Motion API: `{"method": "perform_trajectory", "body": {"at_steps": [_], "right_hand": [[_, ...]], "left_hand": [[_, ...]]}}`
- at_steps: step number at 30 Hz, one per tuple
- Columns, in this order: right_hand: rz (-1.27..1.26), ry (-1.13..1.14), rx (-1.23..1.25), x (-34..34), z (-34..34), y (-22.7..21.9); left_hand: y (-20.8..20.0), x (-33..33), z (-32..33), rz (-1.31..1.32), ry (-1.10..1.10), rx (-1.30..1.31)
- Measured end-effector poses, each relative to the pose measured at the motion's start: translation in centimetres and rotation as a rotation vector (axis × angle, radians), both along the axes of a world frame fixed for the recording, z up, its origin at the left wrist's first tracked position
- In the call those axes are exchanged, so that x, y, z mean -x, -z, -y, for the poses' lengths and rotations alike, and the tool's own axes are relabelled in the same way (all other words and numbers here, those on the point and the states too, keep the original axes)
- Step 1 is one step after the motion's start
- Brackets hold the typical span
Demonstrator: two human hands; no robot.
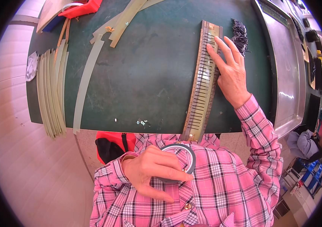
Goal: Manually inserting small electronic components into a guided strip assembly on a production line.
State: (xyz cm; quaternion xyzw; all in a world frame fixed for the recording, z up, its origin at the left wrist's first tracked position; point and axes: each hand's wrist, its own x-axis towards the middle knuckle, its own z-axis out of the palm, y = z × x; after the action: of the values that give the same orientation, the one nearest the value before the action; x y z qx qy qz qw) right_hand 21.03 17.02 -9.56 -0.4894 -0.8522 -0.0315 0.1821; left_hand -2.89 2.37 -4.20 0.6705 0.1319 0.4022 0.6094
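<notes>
Near, the left hand point(149, 168) holds one dark-rimmed tape roll point(192, 162); farther right, the loosely open right hand point(232, 75) touches one long, dark-toothed strip point(202, 87).

Fixture point(205, 81): long, narrow, brown, toothed along both long edges; pale band down the middle, crossed by a row of thin dark pieces. Lies lengthwise away from wearer, far end angled right, near end at the tabletop point(142, 75) edge. Tape roll point(192, 156): grey ring, held in left hand point(150, 168).
</notes>
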Motion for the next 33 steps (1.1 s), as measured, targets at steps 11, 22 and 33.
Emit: {"method": "perform_trajectory", "body": {"at_steps": [11, 22, 33], "right_hand": [[-0.041, 0.015, 0.025, 1.3, 3.2, 0.1], [-0.086, 0.030, 0.029, 1.6, 7.5, 0.6], [-0.064, 0.019, 0.060, 2.7, 9.9, 1.9]], "left_hand": [[0.5, 1.3, 1.7, -0.016, 0.027, 0.015], [1.4, 1.4, 4.6, -0.004, 0.058, 0.075], [3.9, 2.3, 6.5, 0.031, 0.038, 0.185]]}}
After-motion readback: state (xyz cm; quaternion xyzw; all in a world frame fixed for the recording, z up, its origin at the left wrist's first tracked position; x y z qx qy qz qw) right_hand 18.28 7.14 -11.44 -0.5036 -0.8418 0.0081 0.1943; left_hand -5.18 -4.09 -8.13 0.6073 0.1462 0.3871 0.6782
